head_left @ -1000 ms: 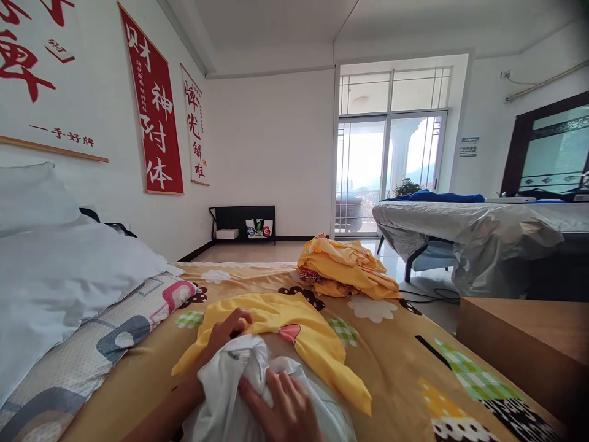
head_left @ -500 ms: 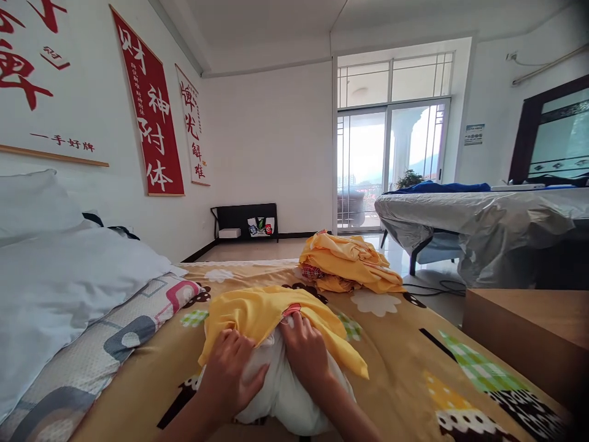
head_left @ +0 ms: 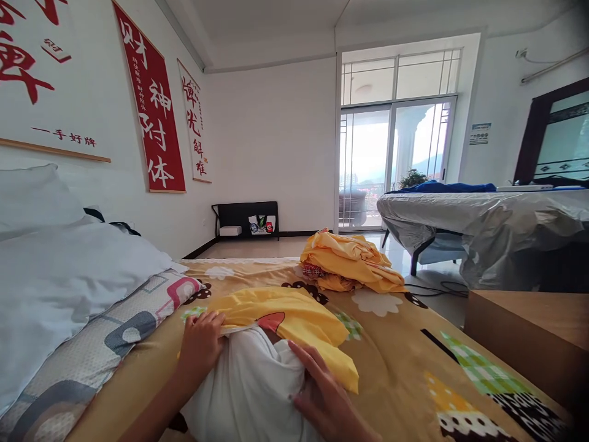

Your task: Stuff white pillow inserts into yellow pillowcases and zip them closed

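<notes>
With 12 o'clock straight ahead of the person and the white pillow [head_left: 253,387] as the hub, a white pillow stack [head_left: 78,270] sits at 10 o'clock, resting on a patterned pillow [head_left: 133,331] with grey and pink shapes. Next comes the left hand [head_left: 202,341], near 11 o'clock, its fingers bent over the left end of the near edge of the yellow pillowcase [head_left: 304,318] and pinching it.

The relation that matters lies in the middle: the white pillow is between the two hands, its bunched far end pressed against the pillowcase's near edge and partly under it. The pillow's length runs roughly 12 to 6, its near end cut off by the view; the pillowcase lies crosswise, from about 11 to 2 o'clock. The left hand is at the cloth edge; the right hand [head_left: 329,393], at 3 o'clock, is nearer the pillow's bulk, fingers half curled against its side. Whether they grip it, I cannot tell.

Farther right, a heap of yellow cloth [head_left: 350,261] lies at 1 o'clock on the brown printed bedsheet [head_left: 405,368].

Half a second ago both hands held the cloth edge; now the left has shifted outward, the right has dropped back onto the pillow, and more white shows.
</notes>
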A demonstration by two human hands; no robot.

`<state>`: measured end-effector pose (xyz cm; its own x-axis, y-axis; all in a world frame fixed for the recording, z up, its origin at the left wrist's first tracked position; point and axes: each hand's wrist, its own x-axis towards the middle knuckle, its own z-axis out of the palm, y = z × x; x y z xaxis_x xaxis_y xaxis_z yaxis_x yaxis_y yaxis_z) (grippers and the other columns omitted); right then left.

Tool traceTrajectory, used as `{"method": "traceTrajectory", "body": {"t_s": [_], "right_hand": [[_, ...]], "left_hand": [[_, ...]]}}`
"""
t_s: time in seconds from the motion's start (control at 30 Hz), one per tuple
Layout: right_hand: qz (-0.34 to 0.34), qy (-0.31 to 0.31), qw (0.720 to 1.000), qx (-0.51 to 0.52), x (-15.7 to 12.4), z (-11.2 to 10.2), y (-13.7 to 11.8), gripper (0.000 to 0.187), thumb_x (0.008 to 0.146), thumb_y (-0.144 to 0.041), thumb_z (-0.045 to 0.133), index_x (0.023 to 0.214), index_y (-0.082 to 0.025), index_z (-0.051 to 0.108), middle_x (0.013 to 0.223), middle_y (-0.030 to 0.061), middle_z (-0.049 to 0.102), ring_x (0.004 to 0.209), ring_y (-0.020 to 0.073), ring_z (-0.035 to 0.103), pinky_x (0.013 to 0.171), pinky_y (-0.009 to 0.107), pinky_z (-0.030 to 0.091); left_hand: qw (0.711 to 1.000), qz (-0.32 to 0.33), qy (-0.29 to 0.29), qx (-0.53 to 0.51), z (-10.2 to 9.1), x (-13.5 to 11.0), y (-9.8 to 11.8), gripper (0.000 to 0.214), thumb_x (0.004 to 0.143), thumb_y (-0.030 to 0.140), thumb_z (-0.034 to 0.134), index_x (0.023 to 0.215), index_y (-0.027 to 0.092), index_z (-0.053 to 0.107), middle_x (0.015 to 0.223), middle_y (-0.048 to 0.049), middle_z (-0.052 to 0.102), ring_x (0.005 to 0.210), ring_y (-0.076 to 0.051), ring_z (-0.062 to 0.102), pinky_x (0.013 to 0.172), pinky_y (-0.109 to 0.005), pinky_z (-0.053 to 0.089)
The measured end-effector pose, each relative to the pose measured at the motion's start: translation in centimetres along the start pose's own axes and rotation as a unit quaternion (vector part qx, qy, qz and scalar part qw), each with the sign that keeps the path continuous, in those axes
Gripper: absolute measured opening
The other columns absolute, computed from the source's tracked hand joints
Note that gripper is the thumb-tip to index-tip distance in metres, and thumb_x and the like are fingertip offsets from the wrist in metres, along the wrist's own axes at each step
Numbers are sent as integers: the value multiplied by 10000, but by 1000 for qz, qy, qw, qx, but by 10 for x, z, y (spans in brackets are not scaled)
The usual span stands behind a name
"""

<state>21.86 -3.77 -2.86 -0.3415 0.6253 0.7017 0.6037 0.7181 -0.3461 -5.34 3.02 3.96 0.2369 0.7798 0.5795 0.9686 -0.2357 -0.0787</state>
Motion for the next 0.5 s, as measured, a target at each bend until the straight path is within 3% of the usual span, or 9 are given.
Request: {"method": "traceTrajectory", "body": {"t_s": [0.07,0.2,0.3,0.4,0.5], "right_hand": [[11,-27,999,-42,-14,-2,7,615,842,-305,617,1414,-244,399,1213,81,639,1072,202,630,839,259,520],[23,-30,991,-130,-25,14,9,283,766,-192,556,1030,-270,622,820,-11,691,713,178,660,598,244,471],[-3,35,980,-193,-20,33,-1,314,723,-137,534,1006,-242,622,746,-7,649,654,178,616,572,267,428],[-59,122,957,-255,-12,51,-16,346,813,-115,488,1133,-180,603,756,27,635,663,176,591,603,280,420],[-76,221,934,-270,-5,66,-30,243,880,-97,424,909,-195,645,672,29,590,612,168,544,584,285,384]], "left_hand": [[1000,-6,-14,1,5,-7,-10,283,773,57,447,878,177,681,959,-99,711,954,-296,623,814,-446,361],[1000,9,-11,22,6,-22,-6,348,768,1,402,897,168,678,951,-107,703,936,-283,627,801,-426,378],[997,58,47,7,-12,-32,19,381,776,16,380,987,178,653,983,-112,676,956,-283,601,817,-428,384],[972,190,117,-71,-38,-36,55,428,740,52,415,1097,206,592,1140,-106,617,1068,-270,537,926,-435,359],[947,298,89,-83,-47,-26,91,303,803,78,441,1026,214,594,1101,-81,630,1004,-246,554,916,-406,388]]}}
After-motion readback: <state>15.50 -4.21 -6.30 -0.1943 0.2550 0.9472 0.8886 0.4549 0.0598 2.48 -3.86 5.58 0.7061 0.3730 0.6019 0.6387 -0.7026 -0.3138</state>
